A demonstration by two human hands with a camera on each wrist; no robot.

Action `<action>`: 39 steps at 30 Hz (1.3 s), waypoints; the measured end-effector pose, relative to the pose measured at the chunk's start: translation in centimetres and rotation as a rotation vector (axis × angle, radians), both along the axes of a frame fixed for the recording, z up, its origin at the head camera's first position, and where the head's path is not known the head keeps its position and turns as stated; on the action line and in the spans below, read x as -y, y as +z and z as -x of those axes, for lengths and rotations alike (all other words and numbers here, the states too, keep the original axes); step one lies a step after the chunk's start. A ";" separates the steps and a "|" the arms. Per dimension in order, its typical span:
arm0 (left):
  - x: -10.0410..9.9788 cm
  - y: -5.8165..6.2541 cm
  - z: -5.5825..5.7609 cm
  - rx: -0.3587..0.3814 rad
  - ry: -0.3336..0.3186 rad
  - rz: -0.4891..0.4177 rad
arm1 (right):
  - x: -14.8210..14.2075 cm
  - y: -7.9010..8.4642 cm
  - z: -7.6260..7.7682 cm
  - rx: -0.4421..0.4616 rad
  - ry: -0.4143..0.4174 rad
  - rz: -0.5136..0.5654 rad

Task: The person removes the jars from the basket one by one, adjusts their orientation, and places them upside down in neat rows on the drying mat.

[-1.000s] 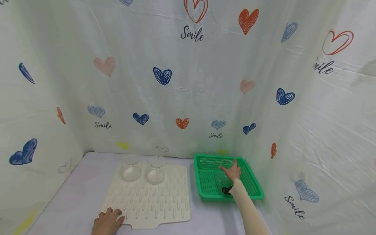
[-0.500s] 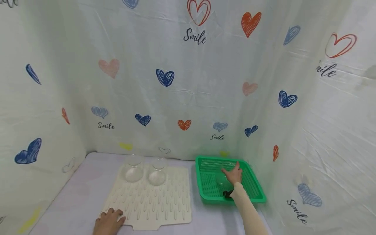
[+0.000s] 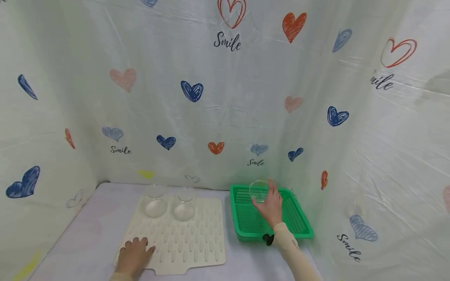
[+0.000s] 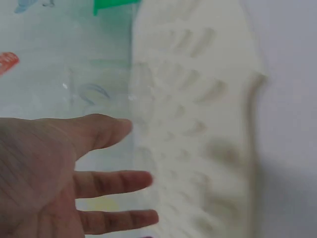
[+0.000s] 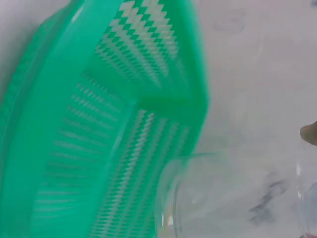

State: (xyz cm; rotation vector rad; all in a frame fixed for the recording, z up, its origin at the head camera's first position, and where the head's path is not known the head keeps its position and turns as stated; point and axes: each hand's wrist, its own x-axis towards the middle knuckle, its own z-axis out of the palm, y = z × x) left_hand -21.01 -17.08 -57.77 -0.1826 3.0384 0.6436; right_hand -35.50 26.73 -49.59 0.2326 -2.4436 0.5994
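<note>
My right hand (image 3: 270,205) grips a clear glass cup (image 3: 258,191) between thumb and fingers, above the back half of a green basket (image 3: 235,218). In the right wrist view the cup (image 5: 233,198) is beside the basket's rim, with one fingertip (image 5: 309,133) at the edge. Its far side is cut off there. My left hand (image 3: 135,255) is at the front left of a cream ridged drying mat (image 3: 197,238). The left wrist view has its fingers straight and spread, holding nothing. Two more clear glass cups (image 3: 154,207) stand side by side on the mat's back left.
A white table (image 3: 81,238) carries the mat at left and the basket at right. White curtains (image 3: 225,117) printed with hearts enclose the back and both sides. A small black object (image 3: 268,239) is attached at the right wrist.
My right hand has lifted the glass cup up from inside the basket and drawn slightly left. My left hand has moved a little up and right over the mat's edge.
</note>
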 end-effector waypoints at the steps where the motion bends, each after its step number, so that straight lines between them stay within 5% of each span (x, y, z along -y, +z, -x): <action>1: -0.5 0.8 0.4 -0.039 -0.009 -0.020 | 0.6 0.3 -0.4 -0.057 0.009 -0.062; 7: -5.3 5.3 2.7 -0.216 -0.135 -0.288 | 4.4 2.1 -3.0 -0.351 0.096 -0.406; 11: -8.9 7.7 3.5 -0.236 -0.250 -0.462 | 6.8 2.9 -4.9 -0.446 0.166 -0.577; 15: -12.0 8.9 4.1 -0.244 -0.350 -0.529 | 8.7 3.4 -6.8 -0.462 0.215 -0.688; 21: -14.3 9.2 4.3 -0.263 -0.445 -0.562 | 10.4 3.2 -8.7 -0.401 0.284 -0.755; 29: -14.0 8.3 4.2 -0.304 -0.500 -0.556 | 11.3 2.5 -9.6 -0.390 0.322 -0.788; 36: -13.3 8.2 4.2 -0.295 -0.452 -0.587 | 11.8 2.4 -9.9 -0.363 0.377 -0.771; 39: -12.9 8.4 4.2 -0.296 -0.416 -0.602 | 11.6 3.0 -10.1 -0.315 0.423 -0.685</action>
